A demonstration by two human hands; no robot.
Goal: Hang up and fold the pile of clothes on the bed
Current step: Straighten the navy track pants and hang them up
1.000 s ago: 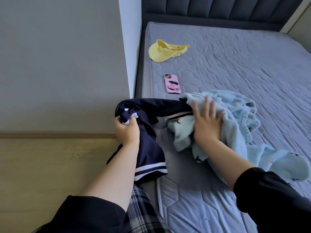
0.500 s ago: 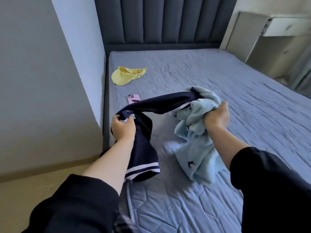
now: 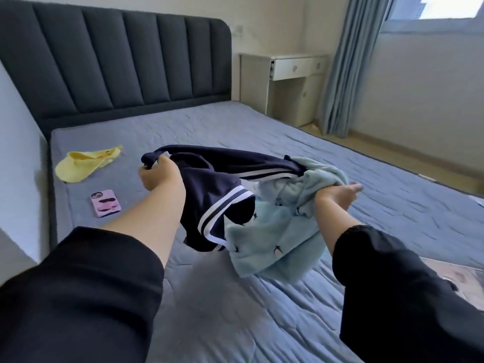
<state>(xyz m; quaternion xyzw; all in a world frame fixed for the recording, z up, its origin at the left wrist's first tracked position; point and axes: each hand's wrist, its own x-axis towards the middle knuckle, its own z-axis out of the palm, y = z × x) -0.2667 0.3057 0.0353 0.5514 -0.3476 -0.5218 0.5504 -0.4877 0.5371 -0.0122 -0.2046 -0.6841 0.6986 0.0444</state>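
My left hand (image 3: 159,176) clenches the smooth, white-striped navy garment (image 3: 209,184). My right hand (image 3: 337,196) bunches the fluffy pale-blue fleece (image 3: 267,239). Both hang tangled above the quilted mattress (image 3: 262,323), nearer its left edge.

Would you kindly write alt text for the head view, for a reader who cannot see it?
A person's left hand grips a navy garment and the right hand a light blue fleece, over a grey bed. A yellow cloth and pink phone lie beyond.
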